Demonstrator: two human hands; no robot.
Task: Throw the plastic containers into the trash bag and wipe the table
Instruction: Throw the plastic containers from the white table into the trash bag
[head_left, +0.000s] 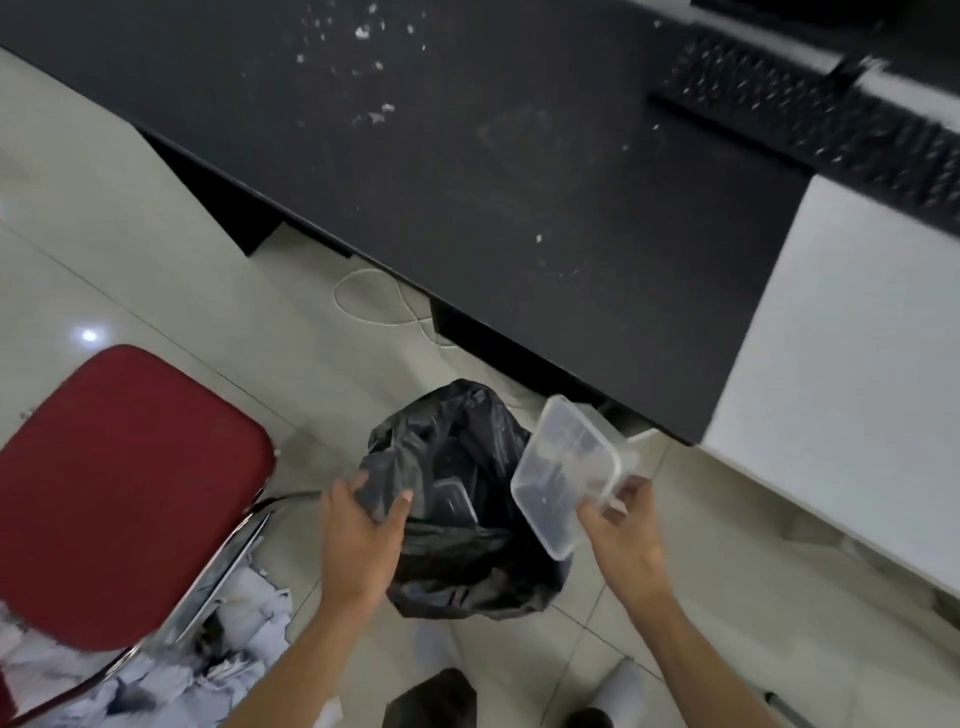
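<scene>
Black trash bag (467, 519): on the floor, mouth open, another container visible inside. Left hand (358, 530): fingers gripping the bag's left rim. Right hand (621, 525): pinching a clear plastic container (569, 473), tilted just above the bag's right edge. Black table (467, 182): far side, scattered white crumbs (371, 73). Red chair (119, 493): near left.

Both curled (left hand (358, 525), right hand (623, 530))

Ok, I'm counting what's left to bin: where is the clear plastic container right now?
Head view, lower right of centre: the right hand holds the clear rectangular plastic container tilted at the right edge of the black trash bag.
</scene>
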